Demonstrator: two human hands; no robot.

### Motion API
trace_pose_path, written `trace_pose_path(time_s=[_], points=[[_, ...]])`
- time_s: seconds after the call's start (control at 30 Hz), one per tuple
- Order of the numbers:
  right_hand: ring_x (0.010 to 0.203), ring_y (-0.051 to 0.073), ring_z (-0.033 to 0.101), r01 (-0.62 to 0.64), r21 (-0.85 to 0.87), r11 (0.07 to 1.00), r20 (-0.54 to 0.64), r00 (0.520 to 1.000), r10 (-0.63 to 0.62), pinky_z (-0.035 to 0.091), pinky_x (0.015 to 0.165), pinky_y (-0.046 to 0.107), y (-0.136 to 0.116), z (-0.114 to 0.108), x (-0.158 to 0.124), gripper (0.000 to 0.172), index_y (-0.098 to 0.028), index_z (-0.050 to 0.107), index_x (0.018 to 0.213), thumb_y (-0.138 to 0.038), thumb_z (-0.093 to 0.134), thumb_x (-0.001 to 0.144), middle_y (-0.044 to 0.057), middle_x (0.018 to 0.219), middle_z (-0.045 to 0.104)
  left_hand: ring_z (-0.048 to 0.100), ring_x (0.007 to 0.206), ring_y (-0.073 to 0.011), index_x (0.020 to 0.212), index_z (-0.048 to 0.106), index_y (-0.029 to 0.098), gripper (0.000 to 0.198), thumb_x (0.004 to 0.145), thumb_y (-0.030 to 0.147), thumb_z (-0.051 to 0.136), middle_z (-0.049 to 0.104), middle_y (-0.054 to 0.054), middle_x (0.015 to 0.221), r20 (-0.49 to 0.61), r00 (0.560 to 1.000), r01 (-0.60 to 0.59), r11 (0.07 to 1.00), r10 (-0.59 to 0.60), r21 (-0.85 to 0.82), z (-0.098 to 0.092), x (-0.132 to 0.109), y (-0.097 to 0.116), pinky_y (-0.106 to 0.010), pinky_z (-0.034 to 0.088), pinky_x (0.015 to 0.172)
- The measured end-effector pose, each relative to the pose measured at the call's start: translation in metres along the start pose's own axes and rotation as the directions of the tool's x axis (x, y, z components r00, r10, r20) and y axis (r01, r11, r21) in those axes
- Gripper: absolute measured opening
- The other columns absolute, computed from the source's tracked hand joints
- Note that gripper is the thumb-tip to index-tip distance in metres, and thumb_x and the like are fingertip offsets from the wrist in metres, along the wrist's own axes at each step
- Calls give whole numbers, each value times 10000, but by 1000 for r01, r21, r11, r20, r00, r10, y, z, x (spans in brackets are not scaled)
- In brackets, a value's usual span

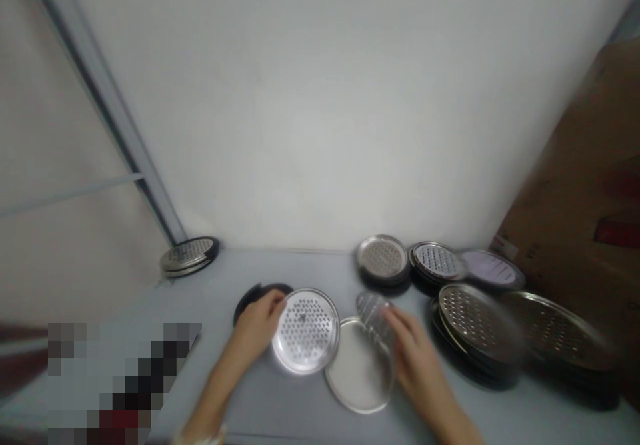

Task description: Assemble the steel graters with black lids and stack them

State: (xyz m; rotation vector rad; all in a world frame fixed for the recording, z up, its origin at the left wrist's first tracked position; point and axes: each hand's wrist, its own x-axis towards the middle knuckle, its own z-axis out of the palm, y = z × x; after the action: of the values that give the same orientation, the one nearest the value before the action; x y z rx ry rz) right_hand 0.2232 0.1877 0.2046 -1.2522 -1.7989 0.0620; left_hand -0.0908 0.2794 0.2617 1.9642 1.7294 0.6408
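Observation:
My left hand [265,321] is closed on the rim of a round metal grater plate [306,331], tilted up with its holed face toward me. Behind that hand lies a black round piece [250,295], partly covered. My right hand [410,345] grips a crumpled, silvery-grey piece [373,308], too blurred to tell its material. Below it is a smooth round metal disc [357,371] with a raised rim, lying on the table. The grater plate overlaps the disc's left edge in view.
Several stacks of round graters stand on the right, such as a back stack [383,258] and a front stack [475,325]. A small stack [190,255] sits at the far left on the grey table [235,398]. Cardboard boxes [565,218] rise at the right.

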Motion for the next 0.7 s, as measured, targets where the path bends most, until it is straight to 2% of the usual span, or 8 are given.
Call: trace_pose_path(time_s=[0.17,0.33,0.57,0.7], points=[[1290,255,555,-65,-6,998,-94,994,64,486,1070,449,7,-3,2,585,-300,479,1456,-91,413,914,91,1390,550,697,825,-222,946,640,194,263,936,343,423,746,-59,851,25,1000,-10,1000,10,-3,2,0,0,-279,440,722],[1259,280,554,-193,-49,980,-242,954,176,463,1061,486,16,-6,6,468,-263,518,1402,-192,440,946,110,1326,563,696,879,-243,986,644,184,294,936,356,411,747,-80,905,26,1000,-4,1000,3,20,2,2,-5,-294,445,739],[1217,282,555,-249,-17,968,-269,934,236,430,1065,487,17,-17,12,408,-230,569,1320,-269,471,926,114,1272,581,693,892,-259,1015,651,175,326,922,361,399,742,-82,898,-1,1000,10,999,-10,44,-6,3,-10,-309,458,756],[1142,284,589,-357,134,924,-251,890,380,498,960,446,17,-16,12,394,-203,622,1237,-337,541,876,125,1240,619,687,859,-233,983,661,193,306,922,366,416,738,-52,871,110,993,-52,999,51,-1,-6,-1,-5,-290,451,756]])
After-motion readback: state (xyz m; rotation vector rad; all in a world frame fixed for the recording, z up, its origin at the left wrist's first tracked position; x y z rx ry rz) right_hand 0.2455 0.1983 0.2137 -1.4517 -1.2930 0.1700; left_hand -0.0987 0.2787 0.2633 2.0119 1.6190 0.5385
